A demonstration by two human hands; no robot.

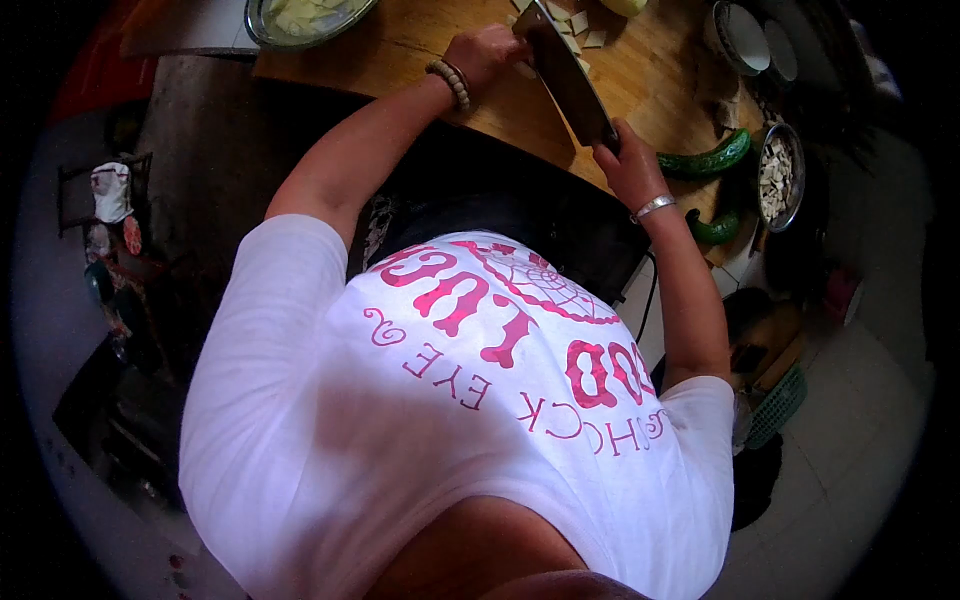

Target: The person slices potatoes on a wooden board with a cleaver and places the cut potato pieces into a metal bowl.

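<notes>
My right hand (pixel 630 165) is closed round the handle of a cleaver (pixel 568 75), whose broad dark blade points up and left over the wooden board (pixel 420 50). Beside the blade's far end is my left hand (pixel 485 55), its fingers bent down by the blade; what they press on is hidden. Pale flat cut pieces (pixel 593 39) lie on the board just beyond the blade. A green cucumber (pixel 705 160) rests to the right of my right hand, and a second curved one (pixel 712 229) lies nearer me.
A glass bowl of pale slices (pixel 310 18) stands at the upper left. White bowls (pixel 742 40) are at the upper right, above a metal bowl of chopped pieces (pixel 778 180). A green basket (pixel 776 405) sits low on the right. Part of a pale yellow-green vegetable (pixel 624 5) shows at the top edge.
</notes>
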